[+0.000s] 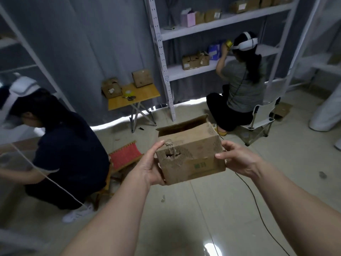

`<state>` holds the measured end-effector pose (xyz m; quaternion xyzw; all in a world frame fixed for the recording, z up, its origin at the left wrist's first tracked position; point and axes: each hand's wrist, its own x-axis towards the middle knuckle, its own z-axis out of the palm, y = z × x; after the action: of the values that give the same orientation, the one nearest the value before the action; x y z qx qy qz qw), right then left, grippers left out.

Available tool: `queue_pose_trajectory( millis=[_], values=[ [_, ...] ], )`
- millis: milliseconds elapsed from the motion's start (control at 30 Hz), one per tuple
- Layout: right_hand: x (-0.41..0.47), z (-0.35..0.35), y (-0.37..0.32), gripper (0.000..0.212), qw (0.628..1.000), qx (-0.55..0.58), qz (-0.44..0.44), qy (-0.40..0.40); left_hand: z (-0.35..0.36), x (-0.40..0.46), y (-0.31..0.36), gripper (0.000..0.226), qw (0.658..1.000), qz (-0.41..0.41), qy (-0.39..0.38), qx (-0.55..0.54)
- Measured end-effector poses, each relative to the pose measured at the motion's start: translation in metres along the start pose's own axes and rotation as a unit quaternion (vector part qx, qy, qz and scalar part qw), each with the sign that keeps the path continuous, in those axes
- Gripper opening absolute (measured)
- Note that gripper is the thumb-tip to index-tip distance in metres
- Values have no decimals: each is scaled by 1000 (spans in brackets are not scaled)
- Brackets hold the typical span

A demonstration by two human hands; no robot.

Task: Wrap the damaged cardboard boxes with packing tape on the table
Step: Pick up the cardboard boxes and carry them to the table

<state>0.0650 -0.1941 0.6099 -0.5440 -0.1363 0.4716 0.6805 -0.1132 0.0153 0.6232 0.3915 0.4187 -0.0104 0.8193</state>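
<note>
Both bare forearms reach forward from the near edge, converging toward the middle of the view. The left hand is turned palm-up and inward, its thumb raised against the upper near-left corner of the torn brown cardboard box and its fingers hidden beneath it. The right hand comes in from the right, thumb laid along the near face and fingers curled around the right side. Each grip clasps the box, held in the air between them.
</note>
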Motion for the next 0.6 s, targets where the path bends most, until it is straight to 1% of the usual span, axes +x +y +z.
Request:
queue_pose_trajectory(
  millis=[100, 200, 267, 333, 400, 467, 533, 600],
  values=[
    [-24, 2, -28, 49, 998, -43, 20, -32, 16, -34, 3, 80, 999, 33, -7, 6],
    [-41, 6, -54, 59, 998, -3, 20, -62, 27, -59, 7, 84, 997, 77, -9, -2],
    [-47, 13, -71, 70, 998, 33, 22, -56, 32, -73, 13, 85, 994, 109, -13, -4],
    [-50, 27, -86, 79, 999, 31, 33, -23, 35, -86, 20, 85, 991, 133, -13, 5],
    [-52, 45, -96, 79, 999, 5, 35, -10, 35, -100, 28, 81, 987, 160, -16, 28],
    [-54, 63, -100, 76, 999, -9, 28, -16, 32, -112, 37, 84, 980, 191, -21, 59],
    [-58, 78, -102, 75, 1000, -12, 16, -13, 25, -125, 47, 89, 974, 210, -39, 73],
    [-60, 91, -103, 74, 1000, -10, 4, -3, 14, -136, 57, 90, 971, 218, -69, 65]
  ],
)
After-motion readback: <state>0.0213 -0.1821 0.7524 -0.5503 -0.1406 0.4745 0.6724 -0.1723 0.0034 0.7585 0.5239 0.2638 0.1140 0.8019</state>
